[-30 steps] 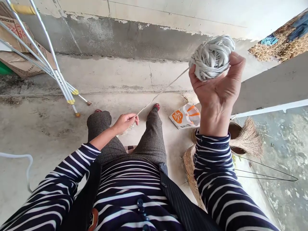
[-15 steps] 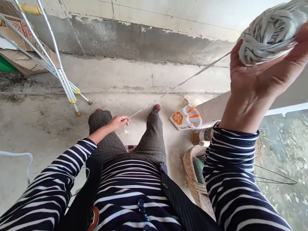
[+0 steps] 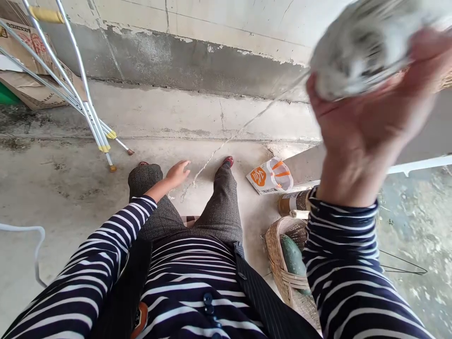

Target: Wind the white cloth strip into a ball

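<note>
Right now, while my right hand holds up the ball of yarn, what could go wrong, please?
1. The left hand is open and looks clear of the strand, so the loose strand may swing and tangle.
2. The ball of yarn is held high in the right hand; if the grip loosens, it could drop and unwind.
3. The wicker basket stands on the right side, so a swinging strand might catch on its rim.
</note>
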The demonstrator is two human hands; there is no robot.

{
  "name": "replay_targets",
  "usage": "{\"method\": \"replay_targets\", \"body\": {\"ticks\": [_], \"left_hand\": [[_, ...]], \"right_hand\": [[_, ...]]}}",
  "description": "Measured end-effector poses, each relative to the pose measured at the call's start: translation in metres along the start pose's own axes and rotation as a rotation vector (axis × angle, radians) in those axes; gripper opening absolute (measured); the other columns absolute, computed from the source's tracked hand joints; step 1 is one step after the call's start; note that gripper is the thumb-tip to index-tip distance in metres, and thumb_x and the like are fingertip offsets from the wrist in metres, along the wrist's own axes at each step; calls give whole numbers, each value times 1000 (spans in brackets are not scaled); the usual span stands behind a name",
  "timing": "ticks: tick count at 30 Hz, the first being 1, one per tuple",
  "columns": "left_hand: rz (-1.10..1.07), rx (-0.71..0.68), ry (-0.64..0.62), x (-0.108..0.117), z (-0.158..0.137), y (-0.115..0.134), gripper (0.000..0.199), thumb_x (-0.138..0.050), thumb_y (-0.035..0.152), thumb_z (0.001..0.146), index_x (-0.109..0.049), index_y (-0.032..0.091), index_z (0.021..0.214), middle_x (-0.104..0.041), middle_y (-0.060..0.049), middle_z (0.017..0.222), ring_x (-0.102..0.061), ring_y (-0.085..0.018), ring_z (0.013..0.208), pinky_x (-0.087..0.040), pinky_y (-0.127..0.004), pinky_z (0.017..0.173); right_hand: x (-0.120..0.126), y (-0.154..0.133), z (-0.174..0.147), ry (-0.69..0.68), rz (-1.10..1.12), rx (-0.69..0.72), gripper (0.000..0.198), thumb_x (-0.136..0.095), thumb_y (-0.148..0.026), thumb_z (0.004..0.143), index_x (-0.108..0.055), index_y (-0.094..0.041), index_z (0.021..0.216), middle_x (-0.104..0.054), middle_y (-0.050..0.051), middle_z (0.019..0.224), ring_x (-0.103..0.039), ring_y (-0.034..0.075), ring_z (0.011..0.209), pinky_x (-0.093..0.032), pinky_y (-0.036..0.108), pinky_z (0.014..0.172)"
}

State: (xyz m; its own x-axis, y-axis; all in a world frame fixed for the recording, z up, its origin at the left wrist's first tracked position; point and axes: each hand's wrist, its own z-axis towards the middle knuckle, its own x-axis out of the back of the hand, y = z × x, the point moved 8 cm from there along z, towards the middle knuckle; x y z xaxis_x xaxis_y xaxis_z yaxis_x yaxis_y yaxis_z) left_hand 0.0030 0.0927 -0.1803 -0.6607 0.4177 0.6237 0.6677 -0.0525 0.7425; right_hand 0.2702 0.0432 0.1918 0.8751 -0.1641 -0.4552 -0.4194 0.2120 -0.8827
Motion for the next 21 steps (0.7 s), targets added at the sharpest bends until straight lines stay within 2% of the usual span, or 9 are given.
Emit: {"method": "replay_targets", "body": {"ticks": [1,2,6,8,10,12,14,18,21], "left_hand": [[-55,-60,45,7,5,20,49,-58,23,92,-61,12,140,-59,-20,152,-58,-32,136,-46,-41,110],[-125,-123,95,16,9,42,51,-58,25,94,-59,12,143,-58,-20,152,-58,-31,137,-46,-41,112],[-429,-411,196,49,8,138,51,-66,40,95,-60,21,142,-64,-14,147,-63,-26,130,-50,-37,107],[-501,-501,210,60,-1,174,40,-65,46,96,-69,18,125,-73,-12,131,-68,-24,121,-49,-34,107],[-525,-533,190,62,-12,194,38,-60,52,99,-74,16,100,-78,-10,111,-71,-23,109,-49,-32,103],[-536,-526,169,60,-22,198,46,-54,56,101,-73,16,85,-79,-9,98,-72,-22,100,-50,-31,99],[-539,-507,147,54,-29,191,50,-51,58,101,-72,17,82,-79,-8,91,-71,-22,97,-50,-32,98],[-525,-444,38,37,-34,161,44,-51,54,101,-71,17,85,-78,-8,87,-72,-23,95,-51,-33,97],[-491,-376,-27,25,-37,137,42,-51,50,100,-73,17,84,-78,-8,89,-72,-23,95,-51,-34,97]], "right_hand": [[-14,10,-4,-83,-43,31,22,-79,-34,69,-74,-28,89,-76,-4,109,-62,20,136,-64,26,88],[-22,23,-7,-99,-49,18,29,-82,-33,64,-72,-26,91,-76,-1,111,-62,24,135,-65,29,86],[-39,61,-16,-150,-131,-80,42,-83,-41,65,-69,-34,104,-74,0,124,-52,33,145,-63,47,100],[-42,66,-16,-167,-191,-87,46,-82,-47,65,-68,-40,108,-73,-2,127,-46,34,150,-61,52,105],[-39,66,-10,-163,-195,-74,43,-81,-48,67,-67,-38,107,-71,-2,130,-48,33,149,-59,51,107],[-30,66,0,-130,-145,-56,35,-77,-44,71,-67,-32,102,-70,0,131,-54,30,143,-58,46,108],[-16,73,10,-108,-111,-60,31,-74,-42,73,-65,-28,99,-70,2,130,-59,27,137,-59,43,107],[14,102,21,-86,-149,-160,36,-76,-45,71,-64,-28,100,-71,3,129,-64,28,129,-61,47,101],[28,113,22,-77,-211,-119,41,-79,-45,70,-63,-28,104,-71,3,126,-65,28,126,-62,47,95]]}}
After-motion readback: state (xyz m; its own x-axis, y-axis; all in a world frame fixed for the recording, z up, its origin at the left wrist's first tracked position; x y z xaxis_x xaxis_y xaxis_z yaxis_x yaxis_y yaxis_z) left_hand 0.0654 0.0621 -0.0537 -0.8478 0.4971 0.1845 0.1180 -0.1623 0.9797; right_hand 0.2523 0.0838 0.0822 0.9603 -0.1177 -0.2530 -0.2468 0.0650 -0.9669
